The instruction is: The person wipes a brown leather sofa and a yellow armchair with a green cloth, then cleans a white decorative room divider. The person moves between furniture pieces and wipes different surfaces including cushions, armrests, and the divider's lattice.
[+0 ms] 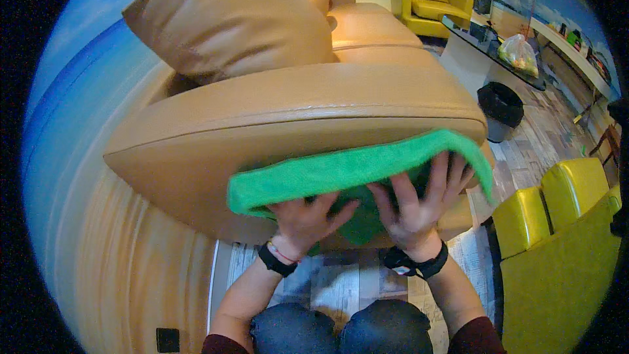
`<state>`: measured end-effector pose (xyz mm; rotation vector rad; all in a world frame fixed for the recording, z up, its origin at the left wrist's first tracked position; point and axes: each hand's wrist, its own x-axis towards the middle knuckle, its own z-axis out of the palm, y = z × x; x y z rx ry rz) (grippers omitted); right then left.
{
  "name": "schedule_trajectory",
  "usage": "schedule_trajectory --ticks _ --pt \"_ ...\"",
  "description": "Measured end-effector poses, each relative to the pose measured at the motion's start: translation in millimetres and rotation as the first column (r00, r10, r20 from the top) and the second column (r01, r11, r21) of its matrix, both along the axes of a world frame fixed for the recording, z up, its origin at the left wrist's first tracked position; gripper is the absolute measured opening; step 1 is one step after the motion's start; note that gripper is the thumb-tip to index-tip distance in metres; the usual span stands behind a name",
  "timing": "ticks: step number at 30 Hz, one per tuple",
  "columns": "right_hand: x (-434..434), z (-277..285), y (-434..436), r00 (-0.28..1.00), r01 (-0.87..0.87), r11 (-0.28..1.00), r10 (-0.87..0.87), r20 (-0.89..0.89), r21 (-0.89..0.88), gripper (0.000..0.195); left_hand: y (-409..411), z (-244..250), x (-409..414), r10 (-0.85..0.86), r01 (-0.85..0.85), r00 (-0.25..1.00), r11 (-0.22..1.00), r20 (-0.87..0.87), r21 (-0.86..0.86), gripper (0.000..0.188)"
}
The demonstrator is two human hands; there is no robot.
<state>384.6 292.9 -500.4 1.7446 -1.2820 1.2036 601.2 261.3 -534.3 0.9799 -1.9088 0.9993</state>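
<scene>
A green microfibre cloth [334, 169] stretches across the outer side of a tan leather sofa's arm [186, 182]. Spread fingers of my left hand [307, 219] hold its left part against the leather. My right hand [417, 211], fingers also spread, presses the right part. The cloth's top edge folds over towards me and covers some fingertips. Its right end hangs past the front corner of the arm. Between my hands the lower cloth lies in shadow. Black bands circle both wrists.
A tan cushion [236, 24] leans behind the sofa arm. To the left is a mural-covered wall [108, 236]. Yellow-green seating [555, 265] stands close on my right. Further off are a black-lined bin [500, 105], a glass table [476, 39] bearing a plastic bag [519, 54], and a yellow armchair [432, 7].
</scene>
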Motion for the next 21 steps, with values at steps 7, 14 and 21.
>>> schedule_trajectory --ticks 7,14,21 --pt "39 -65 -21 0.931 -0.349 0.895 0.366 -0.007 0.278 0.016 -9 -67 45 0.001 -0.018 0.997 0.973 0.071 0.23 0.048" --pt "37 -208 3 0.863 -0.349 0.817 0.471 -0.181 0.459 0.029 38 -201 88 -0.106 0.025 0.99 0.783 0.093 0.621 0.041" --pt "87 -58 -16 0.966 -0.198 0.979 0.203 -0.158 0.045 0.047 3 -48 89 0.125 -0.065 0.95 0.975 -0.286 0.211 0.066"
